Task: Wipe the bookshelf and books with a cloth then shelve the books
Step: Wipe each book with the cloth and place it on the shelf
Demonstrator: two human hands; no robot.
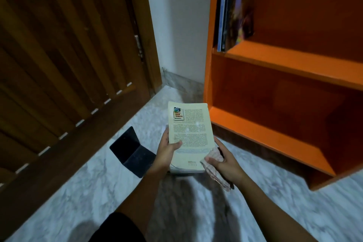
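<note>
"Book (190, 133), cream cover up: you hold it low over the floor (98, 182), just left of the bookshelf (275, 59) and its bottom corner. Your left hand (167, 151) grips its left edge, thumb on the cover."

"And your right hand (225, 165) pinches the cloth (215, 171) at the near right corner, fingers curled round the fabric. I judge you are wiping this one, or about to."

"So you are mid-task, I think. A few books (233, 12) stand upright at the left end of the upper compartment, and the lower one shows me only orange boards. Whether you have wiped those boards, I cannot tell."

"Something pale sits under your book. It may be more books or its own page edge; I cannot say. If it is a pile, you have more wiping and shelving left."

"Around you, a dark folded thing (131, 151), perhaps a bookend, lies on the floor just beside your left hand. A wooden door (68, 55) stands further left, with a white wall (180, 25) between it and the shelf."

"Nothing I can see blocks your way to the shelf. Mind the cloth: you will likely want it clear of the cover before you slide the book in."
</note>
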